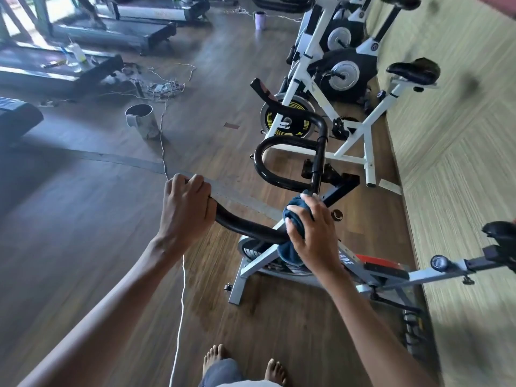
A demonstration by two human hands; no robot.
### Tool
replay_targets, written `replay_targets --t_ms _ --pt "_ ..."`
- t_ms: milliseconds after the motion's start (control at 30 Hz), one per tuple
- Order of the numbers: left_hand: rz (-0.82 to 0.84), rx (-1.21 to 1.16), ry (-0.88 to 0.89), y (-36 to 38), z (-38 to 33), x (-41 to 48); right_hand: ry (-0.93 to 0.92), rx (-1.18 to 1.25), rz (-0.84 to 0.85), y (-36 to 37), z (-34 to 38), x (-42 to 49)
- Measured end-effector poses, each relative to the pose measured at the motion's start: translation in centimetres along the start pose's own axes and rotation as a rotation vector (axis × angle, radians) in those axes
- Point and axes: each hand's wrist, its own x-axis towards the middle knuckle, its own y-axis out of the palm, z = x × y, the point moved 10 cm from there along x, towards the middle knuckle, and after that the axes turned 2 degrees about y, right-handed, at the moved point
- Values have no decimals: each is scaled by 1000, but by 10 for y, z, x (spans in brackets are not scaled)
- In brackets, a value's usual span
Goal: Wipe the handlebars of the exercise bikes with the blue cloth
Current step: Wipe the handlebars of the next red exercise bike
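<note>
blue cloth [294, 219] — bunched dark blue, wrapped round the black handlebar [251, 227] near its centre bend, nearest bike | right hand [312, 230] clamped over cloth and bar | left hand [185, 208] gripping the bar's left end, steadying | step: wiping this bar — next likely slide the cloth along the bar toward the left grip | further bikes [335, 79] behind, along the wall

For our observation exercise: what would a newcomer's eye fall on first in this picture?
First, the two bare arms reaching in from below: the right hand presses a blue cloth onto the black handlebar of the nearest bike, while the left hand grips the bar's end. Next, the white-framed exercise bikes lined along the right wall.
</note>
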Motion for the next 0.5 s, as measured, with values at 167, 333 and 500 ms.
replay_targets --t_ms 167,333,500 --pt "-6 0 -12 2 2 -1 117 94 -46 10 22 -23" --pt "-13 -16 -9 -1 0 0 232 201 62 17 -14 16" --pt "26 -25 4 1 1 0 242 200 31 13 -7 -1"
